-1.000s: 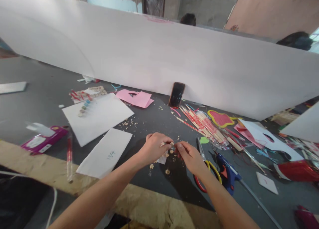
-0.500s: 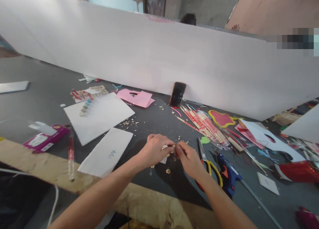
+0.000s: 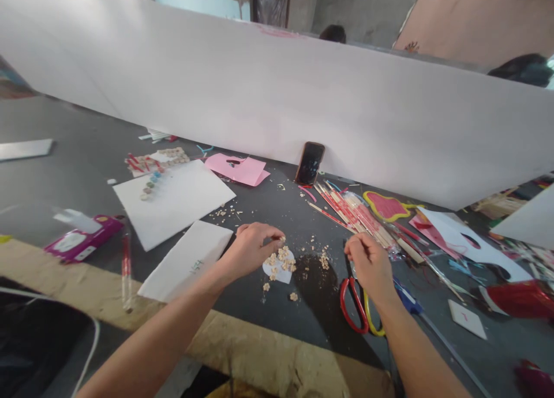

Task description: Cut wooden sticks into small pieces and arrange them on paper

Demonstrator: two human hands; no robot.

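Observation:
A small white piece lies on the dark table, with several tiny flower-shaped wooden bits on it. At its upper left, my left hand has thumb and forefinger pinched around a small wooden bit at the fingertips. To the right, my right hand is curled closed over the blades of the scissors, whose red and yellow handles show below it; anything between its fingertips is too small to make out. Loose wooden bits are scattered between the hands, and one flower bit lies below the white piece.
A phone leans against the white partition. Wrapped sticks and a blue glue gun are on the right. White boards, pink paper and a magenta device are on the left.
The hands have moved apart: my left hand slightly left, my right hand right, over the scissors. The white piece with its flower bits is now uncovered, and the glue gun is partly hidden.

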